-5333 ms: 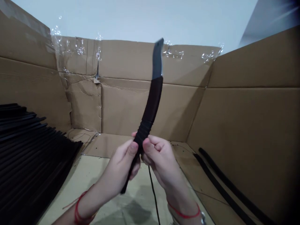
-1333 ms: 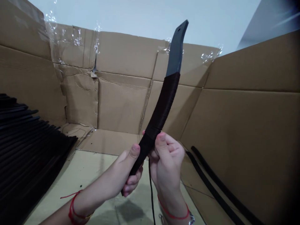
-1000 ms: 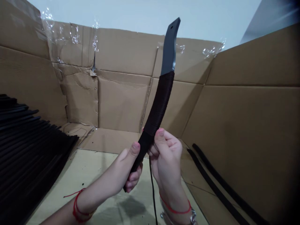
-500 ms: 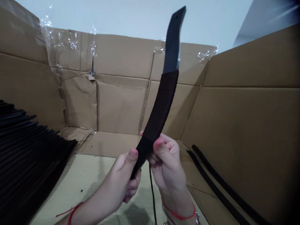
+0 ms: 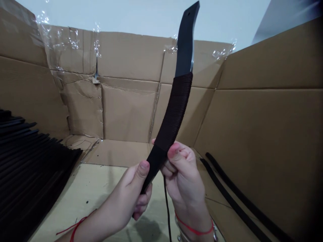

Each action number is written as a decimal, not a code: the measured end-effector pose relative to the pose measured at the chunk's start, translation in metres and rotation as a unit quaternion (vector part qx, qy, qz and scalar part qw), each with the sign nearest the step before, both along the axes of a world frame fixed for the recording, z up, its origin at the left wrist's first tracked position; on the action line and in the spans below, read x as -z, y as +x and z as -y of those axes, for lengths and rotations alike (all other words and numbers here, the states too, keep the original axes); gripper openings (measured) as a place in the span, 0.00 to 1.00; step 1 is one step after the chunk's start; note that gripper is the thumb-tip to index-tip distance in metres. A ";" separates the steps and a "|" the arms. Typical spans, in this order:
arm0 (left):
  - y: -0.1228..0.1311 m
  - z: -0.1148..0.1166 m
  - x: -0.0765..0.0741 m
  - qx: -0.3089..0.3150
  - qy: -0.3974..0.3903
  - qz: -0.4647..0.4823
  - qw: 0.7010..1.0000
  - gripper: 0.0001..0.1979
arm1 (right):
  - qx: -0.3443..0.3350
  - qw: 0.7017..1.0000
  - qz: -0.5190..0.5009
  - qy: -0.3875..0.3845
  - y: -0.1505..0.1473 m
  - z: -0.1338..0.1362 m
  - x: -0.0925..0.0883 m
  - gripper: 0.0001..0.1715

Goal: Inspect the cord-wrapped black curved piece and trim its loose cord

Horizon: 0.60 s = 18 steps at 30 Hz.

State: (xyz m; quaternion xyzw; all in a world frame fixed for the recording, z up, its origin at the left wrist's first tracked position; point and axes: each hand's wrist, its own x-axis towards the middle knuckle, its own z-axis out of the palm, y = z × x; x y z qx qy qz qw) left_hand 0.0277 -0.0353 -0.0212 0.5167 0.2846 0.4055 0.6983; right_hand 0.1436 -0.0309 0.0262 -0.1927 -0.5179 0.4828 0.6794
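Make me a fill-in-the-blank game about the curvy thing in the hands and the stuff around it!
The left hand grips a wrapped curved strip. Its upper tip has one small round ____.
The wristband on the left wrist is coloured ____.
A big stack of black strips lies on the picture's ____ side.
Near the right cardboard wall lie exactly ____ loose strips.

Missing words: hole; red; left; two.

L hand (image 5: 126, 193) & R hand (image 5: 185, 176) close tog., fingers (image 5: 143, 201) curled, 2 thumbs (image 5: 142, 170) up.
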 end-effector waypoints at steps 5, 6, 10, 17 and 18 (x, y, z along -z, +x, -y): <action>-0.010 -0.001 -0.007 0.011 0.012 0.048 0.999 0.28 | -0.031 0.998 0.043 -0.018 0.006 0.001 -0.007 0.20; -0.013 -0.002 -0.009 0.023 0.006 0.056 0.998 0.27 | -0.035 0.998 0.048 -0.024 0.007 0.002 -0.008 0.19; -0.024 -0.010 -0.011 0.184 -0.042 0.087 0.978 0.27 | -0.046 0.996 0.072 -0.020 0.006 0.007 -0.010 0.18; -0.031 -0.032 -0.006 0.260 -0.011 0.083 0.962 0.28 | 0.135 0.984 0.113 0.011 -0.004 0.005 -0.001 0.18; -0.030 -0.032 -0.006 0.239 0.000 0.067 0.969 0.27 | 0.147 0.982 0.120 0.017 -0.007 0.004 -0.001 0.17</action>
